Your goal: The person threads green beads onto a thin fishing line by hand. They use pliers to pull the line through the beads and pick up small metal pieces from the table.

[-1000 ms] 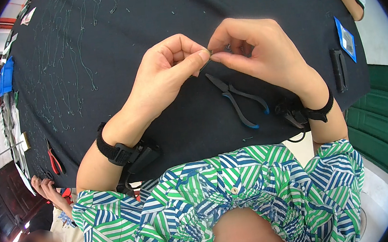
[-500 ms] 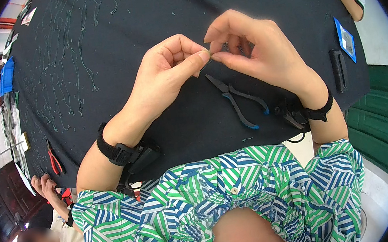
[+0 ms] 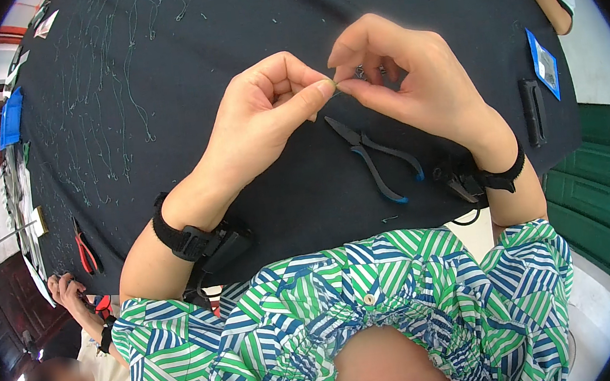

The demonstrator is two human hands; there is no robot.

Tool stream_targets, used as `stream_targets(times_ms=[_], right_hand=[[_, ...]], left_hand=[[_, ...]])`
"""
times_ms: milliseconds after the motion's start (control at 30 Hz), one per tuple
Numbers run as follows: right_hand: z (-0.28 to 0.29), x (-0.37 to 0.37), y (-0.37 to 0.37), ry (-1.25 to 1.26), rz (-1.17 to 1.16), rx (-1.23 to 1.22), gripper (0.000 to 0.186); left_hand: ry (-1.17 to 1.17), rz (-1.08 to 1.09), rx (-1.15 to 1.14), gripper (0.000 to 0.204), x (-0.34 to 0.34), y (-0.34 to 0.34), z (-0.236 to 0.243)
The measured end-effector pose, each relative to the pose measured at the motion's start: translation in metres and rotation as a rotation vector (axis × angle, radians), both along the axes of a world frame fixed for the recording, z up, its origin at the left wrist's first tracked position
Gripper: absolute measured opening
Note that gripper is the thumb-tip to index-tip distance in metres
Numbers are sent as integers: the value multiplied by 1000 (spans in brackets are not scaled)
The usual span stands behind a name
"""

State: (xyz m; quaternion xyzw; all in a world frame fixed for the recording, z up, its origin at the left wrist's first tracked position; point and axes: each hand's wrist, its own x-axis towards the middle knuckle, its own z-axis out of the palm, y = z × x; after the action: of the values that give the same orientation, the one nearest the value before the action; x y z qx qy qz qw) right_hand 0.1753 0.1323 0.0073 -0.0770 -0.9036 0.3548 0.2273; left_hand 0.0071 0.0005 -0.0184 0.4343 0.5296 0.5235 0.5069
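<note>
My left hand (image 3: 271, 103) is closed, its thumb and forefinger pinched on a thin green thread that barely shows at the tips. Against that pinch rests the thumb of my right hand (image 3: 411, 68). The right forefinger arches above with a small gap, while the other fingers curl inward around small silvery bits (image 3: 361, 72), too fine to name. Below the hands lie long-nose pliers (image 3: 361, 140) with blue-tipped dark handles, their handles spread, touched by neither hand.
Many green threads (image 3: 117, 99) lie on the black cloth (image 3: 250, 18) at the left. Red-handled pliers (image 3: 86, 254) are near a co-worker's hand (image 3: 68, 288). On the right are a blue packet (image 3: 544, 65), a black holder-like object (image 3: 534, 111) and another person's arm (image 3: 549, 1).
Both my hands have shifted slightly right, fingertips still together. The silvery bits in my right hand show a little more plainly. The co-worker's hand at lower left has moved slightly.
</note>
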Motion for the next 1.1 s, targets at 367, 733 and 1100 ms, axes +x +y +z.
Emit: stream_targets(times_ms=[367, 733, 1100], right_hand=[[-3, 5, 7, -137, 51, -289, 29], [-9, 4, 14, -196, 108, -541, 19], [-2, 1, 12, -317, 42, -694, 18]], left_hand=[[14, 61, 13, 15, 3, 0, 0], [-21, 48, 1, 15, 1, -1, 6], [-41, 24, 8, 16, 2, -1, 3]])
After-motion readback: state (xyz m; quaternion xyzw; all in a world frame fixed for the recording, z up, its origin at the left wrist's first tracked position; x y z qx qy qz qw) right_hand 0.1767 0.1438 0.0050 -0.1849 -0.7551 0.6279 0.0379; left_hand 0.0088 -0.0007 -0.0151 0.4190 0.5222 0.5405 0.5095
